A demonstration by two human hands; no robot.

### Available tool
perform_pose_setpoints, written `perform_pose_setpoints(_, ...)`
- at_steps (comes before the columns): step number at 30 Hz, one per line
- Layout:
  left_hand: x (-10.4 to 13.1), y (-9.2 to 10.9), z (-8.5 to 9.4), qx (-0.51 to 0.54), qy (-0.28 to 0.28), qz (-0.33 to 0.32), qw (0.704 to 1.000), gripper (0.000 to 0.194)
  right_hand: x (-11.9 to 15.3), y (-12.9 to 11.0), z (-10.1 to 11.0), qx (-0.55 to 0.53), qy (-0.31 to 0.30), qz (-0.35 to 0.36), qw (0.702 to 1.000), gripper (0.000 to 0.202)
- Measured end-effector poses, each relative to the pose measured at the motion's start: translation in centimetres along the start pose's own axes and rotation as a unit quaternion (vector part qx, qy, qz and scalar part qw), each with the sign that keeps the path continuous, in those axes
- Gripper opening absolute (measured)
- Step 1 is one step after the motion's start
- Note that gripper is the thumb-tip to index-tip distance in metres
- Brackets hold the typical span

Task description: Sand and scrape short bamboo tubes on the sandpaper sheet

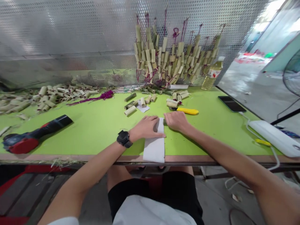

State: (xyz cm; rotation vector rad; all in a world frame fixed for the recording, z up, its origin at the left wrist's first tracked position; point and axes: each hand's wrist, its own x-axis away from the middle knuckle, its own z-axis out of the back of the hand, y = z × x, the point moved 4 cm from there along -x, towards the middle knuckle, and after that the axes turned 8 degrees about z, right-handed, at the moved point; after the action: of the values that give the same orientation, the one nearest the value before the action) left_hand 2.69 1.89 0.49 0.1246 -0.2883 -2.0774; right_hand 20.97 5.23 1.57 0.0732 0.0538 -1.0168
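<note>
A strip of white paper lies on the green table top, its near end at the front edge. My left hand, with a black watch at the wrist, rests over the paper's upper part, thumb stretched across it and fingers apart from the thumb. Just right of the paper, my right hand has its fingers curled in at the paper's far right side; anything inside them is hidden. Beyond my hands are short bamboo pieces and a yellow cutter.
A power tool lies at the left, below a bamboo pile and purple string. Strung bamboo hangs on the perforated metal panel. An oil bottle, phone and white power bank stand or lie rightward.
</note>
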Motion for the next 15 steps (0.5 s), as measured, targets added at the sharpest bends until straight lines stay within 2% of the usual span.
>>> perform_pose_setpoints(5, 0.4, 0.0, -0.1, 0.014, -0.019, 0.022, 0.999, 0.104, -0.6, 1.1, 0.5, -0.031, 0.01, -0.069, 0.997, 0.07)
perform_pose_setpoints(8, 0.5, 0.1, 0.0, 0.006, -0.024, 0.019, 0.999, 0.103, -0.7, 0.9, 0.5, -0.06, 0.02, -0.072, 0.995, 0.069)
perform_pose_setpoints(11, 0.3, 0.0, 0.1, -0.003, -0.012, 0.007, 1.0, 0.099, -0.3, -0.1, 0.3, -0.058, 0.031, -0.038, 0.997, 0.062)
perform_pose_setpoints(15, -0.1, -0.2, 0.0, 0.004, -0.007, -0.003, 1.0, 0.097, -0.1, -1.3, -0.1, -0.062, 0.038, 0.058, 0.996, 0.058)
